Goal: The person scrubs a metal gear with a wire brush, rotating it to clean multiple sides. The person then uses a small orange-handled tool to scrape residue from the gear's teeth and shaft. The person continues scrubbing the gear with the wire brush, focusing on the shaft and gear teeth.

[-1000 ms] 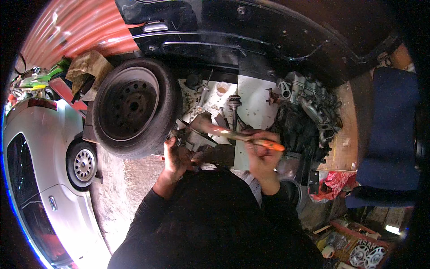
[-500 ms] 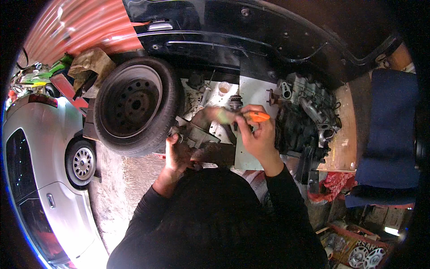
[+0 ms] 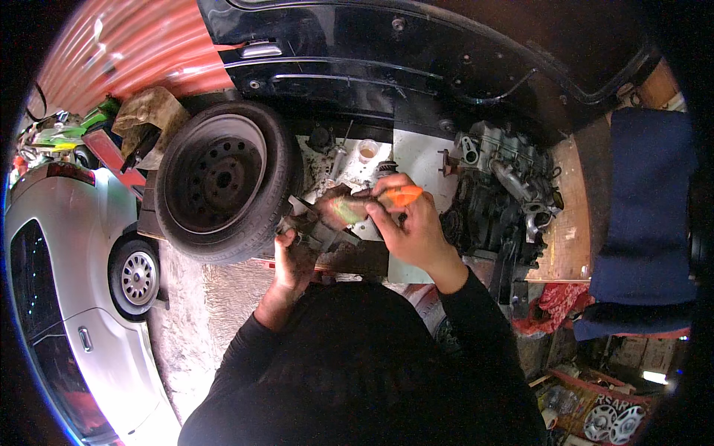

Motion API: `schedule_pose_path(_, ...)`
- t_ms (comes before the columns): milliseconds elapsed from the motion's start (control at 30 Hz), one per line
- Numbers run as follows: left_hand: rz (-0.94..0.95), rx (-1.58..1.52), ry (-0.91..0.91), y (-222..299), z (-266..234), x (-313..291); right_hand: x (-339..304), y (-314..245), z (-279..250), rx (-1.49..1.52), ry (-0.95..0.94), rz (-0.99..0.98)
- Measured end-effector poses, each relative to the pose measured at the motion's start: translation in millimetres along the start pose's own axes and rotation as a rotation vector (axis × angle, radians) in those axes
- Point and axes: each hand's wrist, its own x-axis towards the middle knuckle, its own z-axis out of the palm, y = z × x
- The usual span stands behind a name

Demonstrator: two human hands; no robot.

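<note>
My left hand [image 3: 296,262] is closed around the edge of a grey metal part [image 3: 326,232], angular and dirty, held up in front of my body. In my right hand [image 3: 415,232] is a paintbrush [image 3: 402,196] with an orange handle, pinched between thumb and fingers. Its bristle end points left and overlaps the metal part; motion blur hides whether it touches. Just beyond the hands, a cup [image 3: 367,151] of amber liquid and a dark toothed gear [image 3: 387,168] stand on the pale work surface.
A wheel with its tyre [image 3: 288,167] leans at the left of the bench. An engine [image 3: 506,186] sits at the right, beside dark blue cloth [image 3: 647,215]. A black car panel [image 3: 335,63] rises behind. At far left is a silver car [image 3: 97,282].
My right hand has moved left with the brush, bringing its bristle end over the metal part. My left hand stays nearly in place, still holding the part.
</note>
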Motion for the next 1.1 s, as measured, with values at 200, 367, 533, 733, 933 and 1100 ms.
schedule_pose_path(200,-0.027,-0.082,0.027,6.1,10.4,-1.5,9.9,13.6,-7.3,0.040,0.128,0.133)
schedule_pose_path(367,-0.016,-0.125,0.035,8.3,7.9,1.9,-4.3,38.7,-18.5,0.180,0.050,0.116)
schedule_pose_path(533,-0.077,-0.079,0.073,4.9,15.6,15.9,-20.0,31.7,-13.2,0.415,0.036,0.187)
schedule_pose_path(733,-0.167,-0.187,0.089,12.2,25.9,12.7,-9.8,63.6,-27.5,-0.248,0.095,0.093)
schedule_pose_path(933,-0.147,-0.142,0.022,15.5,42.9,7.9,-27.9,21.5,-24.3,0.106,0.256,0.028)
schedule_pose_path(1100,-0.060,-0.157,0.003,9.4,34.2,4.7,-18.4,-9.6,-22.6,0.200,0.154,0.084)
